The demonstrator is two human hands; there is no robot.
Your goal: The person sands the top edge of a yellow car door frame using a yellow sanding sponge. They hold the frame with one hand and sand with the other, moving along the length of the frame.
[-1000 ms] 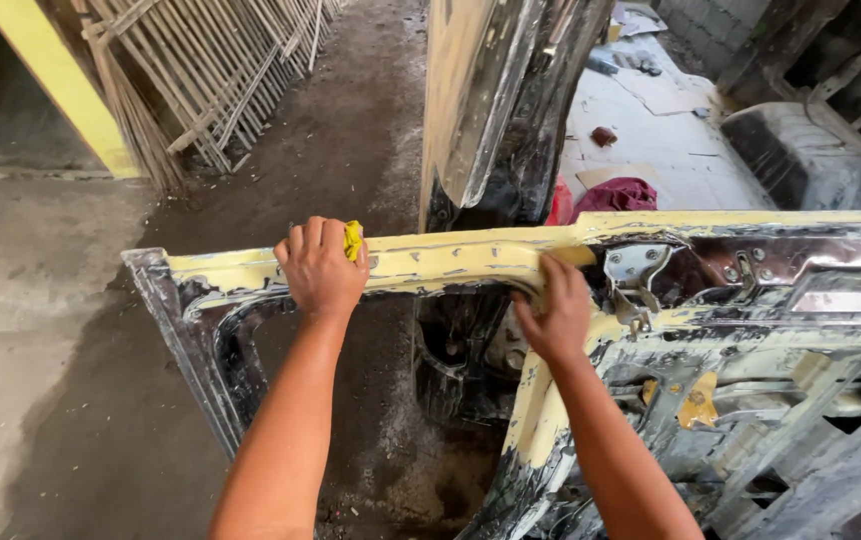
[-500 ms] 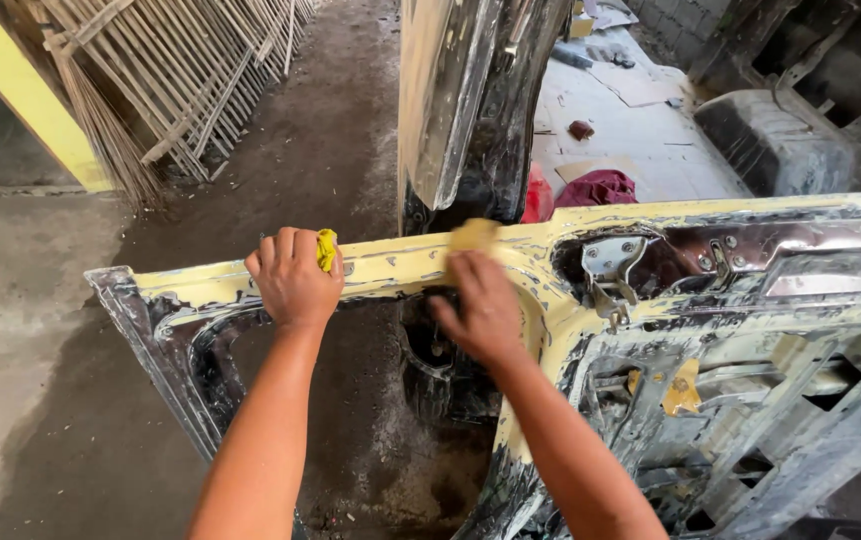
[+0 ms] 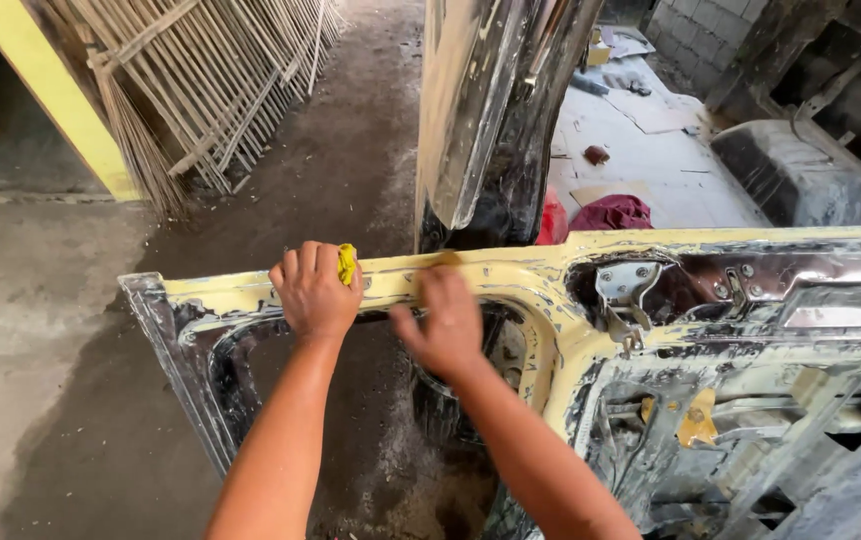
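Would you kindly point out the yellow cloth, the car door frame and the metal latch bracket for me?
yellow cloth (image 3: 347,263), head view, on the bit showing beside the left hand (image 3: 312,292).
car door frame (image 3: 220,293), head view, on its cream-coated top rail.
metal latch bracket (image 3: 622,286), head view, on its flat plate.

The single head view looks steeply down from just above and behind the car door (image 3: 570,280), close in. It faces forward across the dirt floor (image 3: 340,170) toward stacked sticks (image 3: 220,90).
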